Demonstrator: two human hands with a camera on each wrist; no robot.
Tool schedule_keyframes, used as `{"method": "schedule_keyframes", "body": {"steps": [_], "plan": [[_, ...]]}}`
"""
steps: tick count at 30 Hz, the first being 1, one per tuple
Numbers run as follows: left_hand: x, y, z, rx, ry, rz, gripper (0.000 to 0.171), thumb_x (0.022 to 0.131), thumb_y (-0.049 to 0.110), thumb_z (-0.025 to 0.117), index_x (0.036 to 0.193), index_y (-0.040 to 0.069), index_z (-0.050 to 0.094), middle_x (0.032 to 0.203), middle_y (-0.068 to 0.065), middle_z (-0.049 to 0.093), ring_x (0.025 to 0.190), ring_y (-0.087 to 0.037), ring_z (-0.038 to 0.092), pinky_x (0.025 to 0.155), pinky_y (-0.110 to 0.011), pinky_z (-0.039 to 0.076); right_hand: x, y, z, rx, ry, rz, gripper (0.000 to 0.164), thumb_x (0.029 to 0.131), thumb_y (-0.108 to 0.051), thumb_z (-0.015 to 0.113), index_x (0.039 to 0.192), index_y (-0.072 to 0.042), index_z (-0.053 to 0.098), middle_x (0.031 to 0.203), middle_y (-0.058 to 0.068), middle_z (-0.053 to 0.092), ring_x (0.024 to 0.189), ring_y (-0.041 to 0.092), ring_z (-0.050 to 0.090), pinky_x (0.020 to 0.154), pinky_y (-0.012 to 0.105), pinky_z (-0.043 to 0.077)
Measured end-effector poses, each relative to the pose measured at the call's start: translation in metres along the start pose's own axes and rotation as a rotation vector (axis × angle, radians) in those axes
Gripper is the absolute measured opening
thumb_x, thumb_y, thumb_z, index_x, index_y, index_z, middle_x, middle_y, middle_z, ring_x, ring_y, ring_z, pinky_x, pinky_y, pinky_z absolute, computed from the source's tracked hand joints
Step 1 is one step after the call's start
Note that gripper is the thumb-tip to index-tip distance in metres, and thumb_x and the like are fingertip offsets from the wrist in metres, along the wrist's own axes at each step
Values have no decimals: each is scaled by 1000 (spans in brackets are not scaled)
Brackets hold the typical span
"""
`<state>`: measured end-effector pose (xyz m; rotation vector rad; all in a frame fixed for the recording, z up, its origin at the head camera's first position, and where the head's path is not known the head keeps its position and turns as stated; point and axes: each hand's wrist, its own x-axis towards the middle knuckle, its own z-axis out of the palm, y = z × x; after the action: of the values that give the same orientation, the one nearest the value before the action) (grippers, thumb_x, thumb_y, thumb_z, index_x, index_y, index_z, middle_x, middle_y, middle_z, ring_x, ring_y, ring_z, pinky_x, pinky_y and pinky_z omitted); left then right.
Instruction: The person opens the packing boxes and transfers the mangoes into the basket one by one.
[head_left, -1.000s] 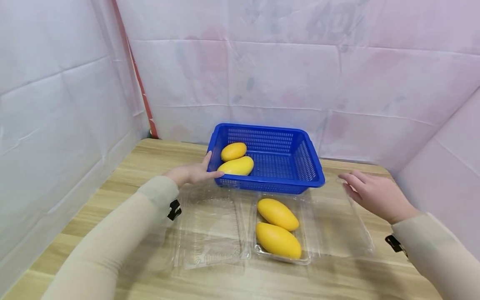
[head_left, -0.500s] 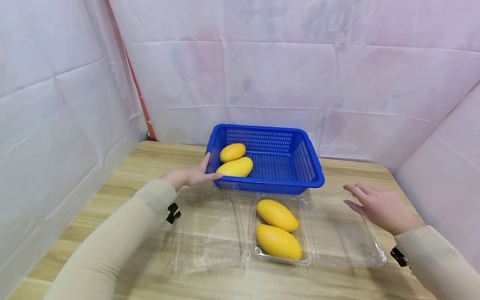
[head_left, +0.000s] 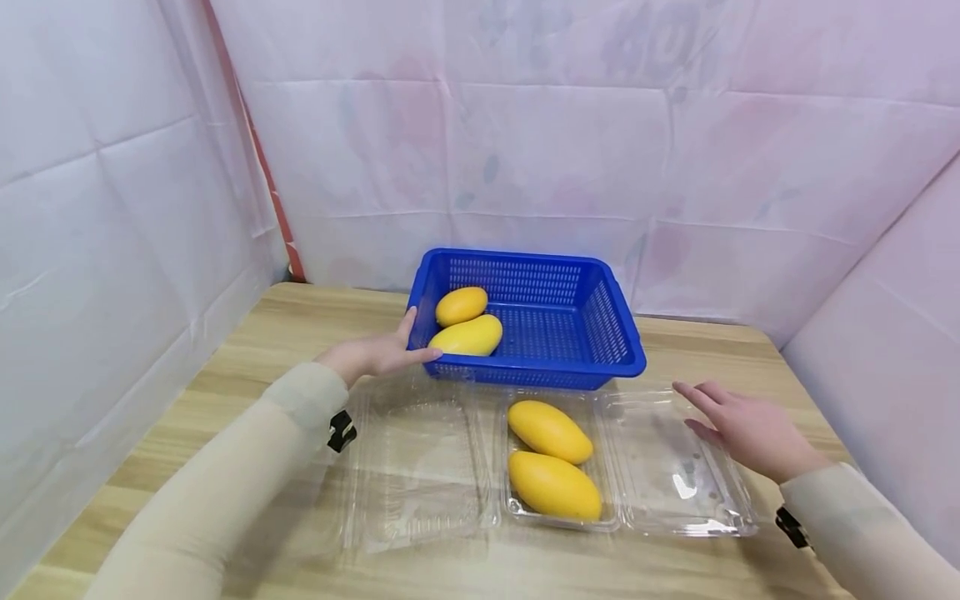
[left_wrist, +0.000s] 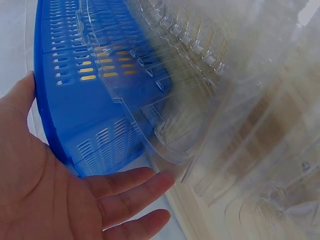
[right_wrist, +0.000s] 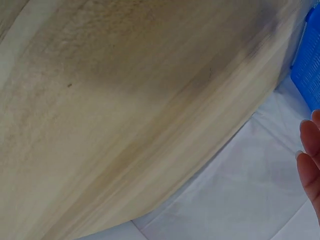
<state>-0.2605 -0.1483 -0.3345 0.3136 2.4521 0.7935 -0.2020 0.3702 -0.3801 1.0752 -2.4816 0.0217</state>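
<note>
My left hand (head_left: 378, 352) rests at the near left corner of a blue plastic basket (head_left: 540, 371); in the left wrist view its fingers (left_wrist: 135, 200) are spread beside the basket wall. Inside the basket lie two mangoes, an orange-yellow one (head_left: 462, 306) and a paler one (head_left: 468, 336). In front, two more mangoes (head_left: 551, 432) fill one tray of a clear plastic clamshell box (head_left: 562, 523). Its clear lid (head_left: 667, 467) lies folded out to the right. My right hand (head_left: 761, 433) hovers over the lid's far right part, fingers loosely bent, holding nothing.
A second clear clamshell box (head_left: 423, 475) stands open to the left of the filled one, below my left wrist. Everything rests on a wood-grain table (head_left: 570, 567). White and pinkish cloth (head_left: 540, 150) hangs behind and at both sides.
The clear lid on the right has come down flat, and my right hand has released its edge and shifted nearer. My left hand stays at the basket corner.
</note>
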Motion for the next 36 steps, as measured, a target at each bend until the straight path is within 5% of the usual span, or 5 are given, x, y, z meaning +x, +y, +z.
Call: {"method": "schedule_keyframes", "body": {"steps": [6,13,20,26,36], "plan": [[0,0,-2,33,-7,7,99,90,63,38,141,13,-31,153,-18,-13,138,-37,12,109,-51,14,-5,-1,4,-12,-60,18,46,89,-37,60,125,-8,56,98,2,61,60,14,57,45,34,46],[3,-1,-2,27,2,15,100,89,65,38,141,14,-32,153,-17,-13,138,-37,12,109,-51,14,-2,-7,0,-21,-143,54,62,67,-14,80,123,-8,55,93,2,62,58,11,55,47,33,48],[1,-4,-1,22,6,10,103,87,68,39,141,13,-31,153,-17,-13,139,-36,8,109,-51,13,-2,-5,5,-20,-170,50,59,68,-13,80,122,-7,57,86,-1,60,56,5,50,47,29,45],[3,-4,0,19,-3,29,106,86,70,38,141,12,-31,152,-18,-17,139,-37,4,109,-52,10,-1,-5,2,13,-197,141,50,71,-11,77,118,-4,59,91,4,63,62,12,58,50,34,48],[3,0,-2,22,-21,-19,100,89,65,38,141,15,-31,152,-15,-17,139,-34,4,109,-51,11,54,-39,2,109,-53,121,33,75,-11,74,107,-8,64,92,4,67,67,17,64,56,35,53]]}}
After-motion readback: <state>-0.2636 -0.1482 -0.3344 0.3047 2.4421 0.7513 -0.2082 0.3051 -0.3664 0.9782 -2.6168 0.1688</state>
